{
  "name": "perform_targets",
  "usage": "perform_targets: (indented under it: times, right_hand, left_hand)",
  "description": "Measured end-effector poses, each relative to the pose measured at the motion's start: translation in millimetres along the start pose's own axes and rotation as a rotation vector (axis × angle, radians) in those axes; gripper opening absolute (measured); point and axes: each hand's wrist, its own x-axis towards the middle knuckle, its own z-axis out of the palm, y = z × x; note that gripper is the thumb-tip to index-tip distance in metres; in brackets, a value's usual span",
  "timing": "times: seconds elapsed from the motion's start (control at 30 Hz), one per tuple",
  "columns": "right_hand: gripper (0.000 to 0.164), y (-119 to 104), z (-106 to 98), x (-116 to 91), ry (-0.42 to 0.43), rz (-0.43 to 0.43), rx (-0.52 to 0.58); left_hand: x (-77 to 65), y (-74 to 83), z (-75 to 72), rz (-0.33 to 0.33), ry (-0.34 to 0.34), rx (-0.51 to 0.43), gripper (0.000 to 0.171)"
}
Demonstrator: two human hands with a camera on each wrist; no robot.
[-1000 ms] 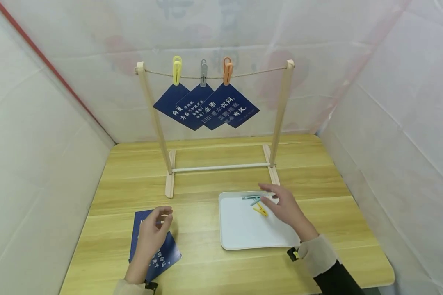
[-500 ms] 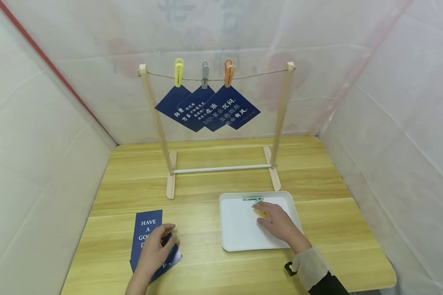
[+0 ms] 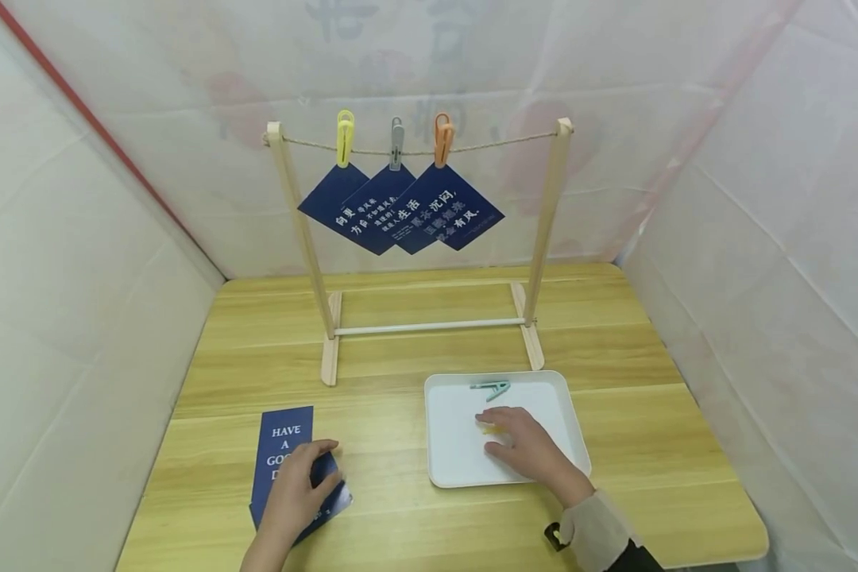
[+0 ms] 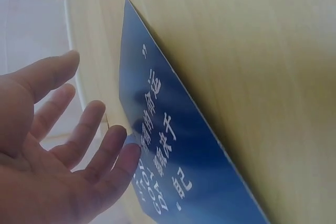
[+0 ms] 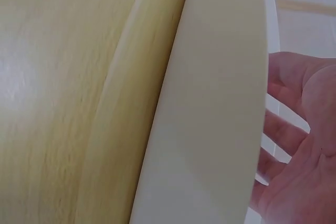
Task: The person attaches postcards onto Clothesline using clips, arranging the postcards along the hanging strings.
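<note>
My left hand (image 3: 295,486) rests over dark blue cards (image 3: 275,445) with white lettering at the table's left front. In the left wrist view, its fingers (image 4: 86,124) are spread and loosely bent beside the edge of a tilted card (image 4: 173,145). My right hand (image 3: 529,449) reaches low into the white tray (image 3: 446,469), thumb and fingers apart. A yellow clothespin (image 3: 493,429) shows between them, partly covered. In the right wrist view, the tray's wall (image 5: 205,108) hides the fingertips and the clothespin. A light green clothespin (image 3: 491,388) lies near the tray's back edge.
Behind stands a wooden rack (image 3: 541,222) with a string (image 3: 504,144) across its top. From it hang overlapping blue cards (image 3: 446,206) on yellow (image 3: 345,139), grey (image 3: 396,144) and orange (image 3: 443,141) clothespins. White cloth walls (image 3: 751,238) enclose the wooden table (image 3: 658,469).
My right hand has come down from above the tray's back to the yellow clothespin, which has shifted toward the front left. My left hand has moved slightly toward the front over the cards.
</note>
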Motion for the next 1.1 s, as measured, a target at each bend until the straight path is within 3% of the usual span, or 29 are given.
perform_targets:
  times: [0.3,0.47,0.57,0.73,1.0,1.1]
  right_hand:
    - [0.046,-7.6,-0.3,-1.4,-0.036,-0.065,0.004]
    - [0.050,-7.1,0.1,-1.4,-0.030,-0.059,-0.051]
    - [0.052,-6.3,2.1,-0.4,-0.028,-0.067,-0.117]
    - [0.054,-6.0,5.7,1.4,-0.023,-0.072,-0.241]
    - [0.052,-5.6,7.9,0.2,0.004,-0.081,-0.254]
    - [0.051,-5.7,8.0,-0.2,0.011,-0.094,-0.267]
  left_hand:
    - [-8.5,-6.9,-8.3,0.042,0.034,0.249,0.060]
    - [-10.9,-10.8,-9.1,0.020,-0.020,0.342,0.081]
    - [-10.9,-11.3,-8.3,0.019,-0.049,0.358,0.088]
    - [-9.5,-11.2,-8.3,0.028,-0.041,0.329,0.090]
    - [-3.8,-9.5,-7.2,-0.032,-0.067,0.289,0.088]
    - [-2.6,-9.3,-3.7,-0.018,-0.062,0.297,0.088]
